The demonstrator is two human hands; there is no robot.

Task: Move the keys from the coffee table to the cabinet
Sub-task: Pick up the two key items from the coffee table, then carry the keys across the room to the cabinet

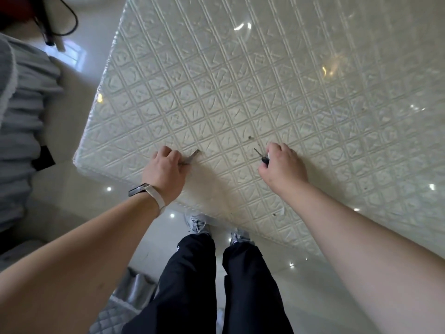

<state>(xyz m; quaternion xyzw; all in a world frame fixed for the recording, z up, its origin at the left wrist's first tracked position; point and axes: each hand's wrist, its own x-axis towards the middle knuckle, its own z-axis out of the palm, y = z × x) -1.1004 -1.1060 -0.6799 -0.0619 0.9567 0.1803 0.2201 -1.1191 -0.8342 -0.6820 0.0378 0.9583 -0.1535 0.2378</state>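
My left hand (165,171) is closed around a flat silver key (192,156) whose blade sticks out to the right, just over the coffee table (240,80) near its front left corner. My right hand (283,167) grips a black-headed key (261,156); its thin blade points up and left above the tabletop. Both hands hover low over the cream, grid-embossed glossy surface. The cabinet is not in view.
A grey sofa (21,116) stands to the left of the table across a strip of glossy floor. A black cable (62,22) lies at the top left. My legs and shoes (197,222) are at the table's front edge, and a quilted grey cushion (113,312) lies below.
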